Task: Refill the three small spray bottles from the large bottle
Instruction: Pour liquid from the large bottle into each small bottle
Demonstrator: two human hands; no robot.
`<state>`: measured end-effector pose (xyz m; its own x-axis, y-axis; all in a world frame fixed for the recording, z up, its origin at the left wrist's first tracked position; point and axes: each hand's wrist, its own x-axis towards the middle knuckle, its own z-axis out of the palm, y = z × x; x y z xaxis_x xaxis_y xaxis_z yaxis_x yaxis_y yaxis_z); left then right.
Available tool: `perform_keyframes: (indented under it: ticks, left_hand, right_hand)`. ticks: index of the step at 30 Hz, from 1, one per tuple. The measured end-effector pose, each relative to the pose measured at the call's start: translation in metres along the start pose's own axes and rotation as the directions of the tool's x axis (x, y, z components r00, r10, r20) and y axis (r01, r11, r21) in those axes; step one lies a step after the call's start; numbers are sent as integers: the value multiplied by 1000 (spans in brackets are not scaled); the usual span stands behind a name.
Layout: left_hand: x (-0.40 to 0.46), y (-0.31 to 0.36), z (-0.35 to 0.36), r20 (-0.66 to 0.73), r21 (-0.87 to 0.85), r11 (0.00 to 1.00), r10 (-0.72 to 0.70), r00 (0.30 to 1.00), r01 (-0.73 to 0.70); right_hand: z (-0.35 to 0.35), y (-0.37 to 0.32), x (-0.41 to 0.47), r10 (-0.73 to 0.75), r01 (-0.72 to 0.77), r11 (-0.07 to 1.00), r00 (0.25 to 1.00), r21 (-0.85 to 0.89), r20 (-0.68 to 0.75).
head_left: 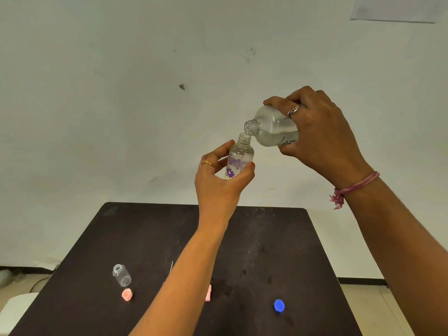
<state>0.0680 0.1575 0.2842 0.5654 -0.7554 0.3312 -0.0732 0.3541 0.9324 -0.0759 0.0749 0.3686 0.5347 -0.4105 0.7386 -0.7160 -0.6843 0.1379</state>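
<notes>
On the dark surface (278,238) nearest the camera lie a blue cap (279,306) to the right and a pink cap (127,294) to the left, with a second pink piece (208,292) partly hidden behind the left forearm. Just beyond the pink cap stands a clear bottle (122,275), uncapped and seemingly empty; a third small bottle is not in view.

Higher up, well above the surface, the left hand (218,187) grips a flowered bottle (238,160), fingers and thumb wrapped round its lower half, its open neck up. It looks to hold a little clear liquid at the bottom, though the level is hard to read.

Farthest out, the right hand (320,132) grips the large bottle (271,129), fingers curled over its body, tipped so its open mouth sits just above and touching or nearly touching the small neck. Clear liquid lies pooled along its lower side.

The risks, by judgement: the wide mouth outsizes the narrow neck, so too steep a tilt may send liquid down the outside and onto the surface. With both bottles held in the air, any drift of either hand may break the alignment, and overfilling could go unnoticed behind the floral print.
</notes>
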Motion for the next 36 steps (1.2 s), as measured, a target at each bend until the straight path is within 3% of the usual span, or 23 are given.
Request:
perform_keyframes:
  ticks: [36]
  left_hand:
    - [2,-2,2,-8,-22,1000,-14,1000,14]
  right_hand:
    - [6,2,-1,-1,1,1000,1000,0,16]
